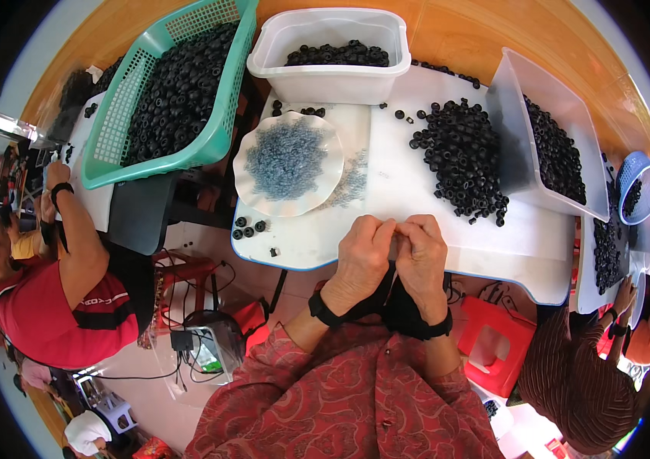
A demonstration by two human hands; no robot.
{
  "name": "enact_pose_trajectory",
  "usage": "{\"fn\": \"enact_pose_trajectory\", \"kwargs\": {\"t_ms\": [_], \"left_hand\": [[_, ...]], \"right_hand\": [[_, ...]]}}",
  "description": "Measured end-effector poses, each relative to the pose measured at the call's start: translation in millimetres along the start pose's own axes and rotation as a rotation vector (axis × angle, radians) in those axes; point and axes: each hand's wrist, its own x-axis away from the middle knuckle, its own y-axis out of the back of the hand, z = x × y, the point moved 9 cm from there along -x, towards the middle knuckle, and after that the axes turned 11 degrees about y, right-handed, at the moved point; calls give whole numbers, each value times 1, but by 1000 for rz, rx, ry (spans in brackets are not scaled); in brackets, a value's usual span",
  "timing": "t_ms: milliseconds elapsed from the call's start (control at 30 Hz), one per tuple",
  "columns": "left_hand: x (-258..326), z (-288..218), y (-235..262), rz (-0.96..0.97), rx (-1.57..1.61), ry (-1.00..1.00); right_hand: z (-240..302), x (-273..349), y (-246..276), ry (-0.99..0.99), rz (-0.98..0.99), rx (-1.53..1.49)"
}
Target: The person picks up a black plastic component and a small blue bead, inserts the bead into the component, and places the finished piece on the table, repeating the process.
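"Black parts (463, 153): where did they lie?"

"Mostly in one loose pile on the white table (409, 203), right of the hands, too heaped to count. Four sat near the table's left front edge."

"And the hands?"

"Together at the front edge: left hand (364, 249) and right hand (423, 249) met at the fingertips, fingers curled, backs up, forearms slanting inward. Whatever was between the fingertips was hidden; I couldn't tell if they held anything."

"How many containers around them?"

"Two bins, one white bin (340, 86) at the back and a clear bin (516, 145) beside the pile, and one green basket (103, 145), its far corner cut off. All three held black parts. One plate (252, 183) bore tiny grey bits (287, 157), too fine to make out."
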Motion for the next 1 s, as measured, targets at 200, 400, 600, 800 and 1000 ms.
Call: {"fn": "enact_pose_trajectory", "kwargs": {"t_ms": [200, 400, 600, 800, 1000], "left_hand": [[2, -10, -3, 107, -76, -81], [7, 10, -9, 155, 362, 78], [9, 4, -7, 162, 214, -37], [0, 6, -12, 158, 188, -31], [-3, 4, -12, 136, 174, -70]], "right_hand": [[11, 0, 11, -10, -154, -94], [60, -15, -11, 249, 22, -193], [54, -17, -28, 204, 98, -310], [53, -15, -31, 220, 74, -304], [44, -15, -29, 214, 54, -317]]}}
